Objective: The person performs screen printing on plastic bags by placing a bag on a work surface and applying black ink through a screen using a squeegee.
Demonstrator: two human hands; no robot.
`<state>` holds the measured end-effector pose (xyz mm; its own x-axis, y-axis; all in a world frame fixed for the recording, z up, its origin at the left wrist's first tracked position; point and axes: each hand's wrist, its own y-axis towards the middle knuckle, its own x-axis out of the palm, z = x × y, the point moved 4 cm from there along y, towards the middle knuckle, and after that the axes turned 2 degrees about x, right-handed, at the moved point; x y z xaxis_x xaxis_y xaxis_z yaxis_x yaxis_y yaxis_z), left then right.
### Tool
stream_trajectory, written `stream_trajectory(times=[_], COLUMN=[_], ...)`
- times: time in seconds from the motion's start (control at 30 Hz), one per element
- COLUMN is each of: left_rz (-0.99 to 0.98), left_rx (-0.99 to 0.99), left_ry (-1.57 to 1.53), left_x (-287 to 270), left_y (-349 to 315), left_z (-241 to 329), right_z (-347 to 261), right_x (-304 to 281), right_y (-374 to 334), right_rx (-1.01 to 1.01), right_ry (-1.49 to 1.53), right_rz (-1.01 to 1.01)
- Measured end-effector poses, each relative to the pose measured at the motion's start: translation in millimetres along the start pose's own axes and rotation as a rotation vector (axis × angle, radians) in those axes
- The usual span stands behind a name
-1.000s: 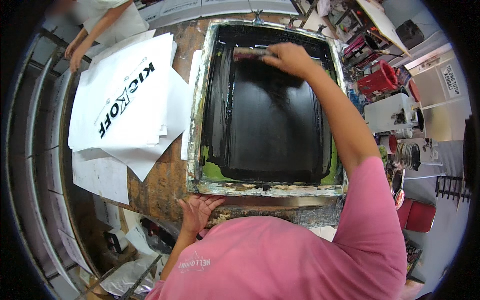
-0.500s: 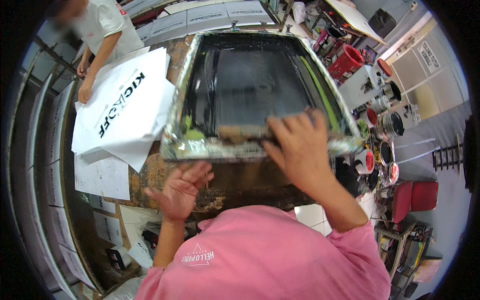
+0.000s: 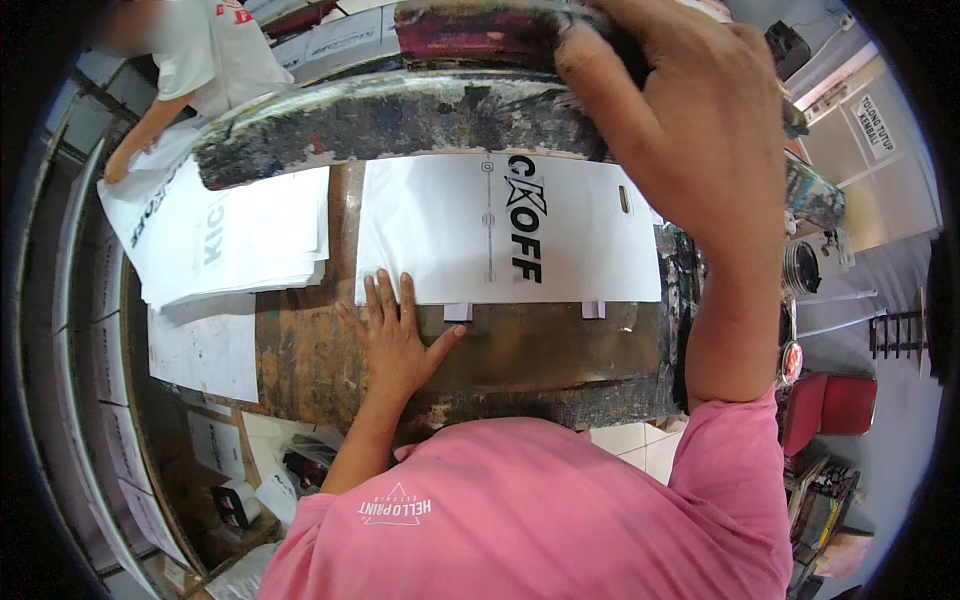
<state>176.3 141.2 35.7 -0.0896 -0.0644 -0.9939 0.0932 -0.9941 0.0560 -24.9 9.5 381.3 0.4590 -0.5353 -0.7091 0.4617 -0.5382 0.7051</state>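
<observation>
My right hand (image 3: 690, 110) is closed at the raised near edge of a paint-smeared screen frame (image 3: 400, 120), holding it tilted up. A dark, maroon-stained bar like a squeegee (image 3: 480, 38) lies along that edge by my thumb; the hand hides whether the fingers grip it too. Under the frame lies a white bag (image 3: 420, 220) with black lettering and a slot-shaped handle hole. My left hand (image 3: 392, 335) is open, fingers spread, its fingertips on the bag's near left edge and the palm over the worn table (image 3: 300, 350).
Printed white sheets or bags (image 3: 250, 240) are stacked left of the frame, where another person's hand (image 3: 118, 165) holds the top one. Racks with sheets (image 3: 120, 350) line the left. Cans (image 3: 800, 265) and a red chair (image 3: 845, 410) stand at right.
The screen frame has swung up from lying flat, with my right hand rising with it, and the printed bag has come into view. My left hand has come down flat onto the bag's edge.
</observation>
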Motion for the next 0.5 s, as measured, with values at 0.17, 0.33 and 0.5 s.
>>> stream_trajectory(times=[0.17,0.33,0.5], left_rz=[-0.017,0.411,0.233], left_rx=[0.011,0.076,-0.055], left_ry=[-0.219,-0.439,-0.492], left_x=[-23,-98,-110], left_y=[20,69,73], left_z=[11,32,34], right_z=[12,16,17], right_x=[-3,1,2], right_y=[15,27,23], right_rx=[0.163,0.121,0.056], right_ry=[0.325,0.228,0.149], right_rz=[0.002,-0.053,-0.008])
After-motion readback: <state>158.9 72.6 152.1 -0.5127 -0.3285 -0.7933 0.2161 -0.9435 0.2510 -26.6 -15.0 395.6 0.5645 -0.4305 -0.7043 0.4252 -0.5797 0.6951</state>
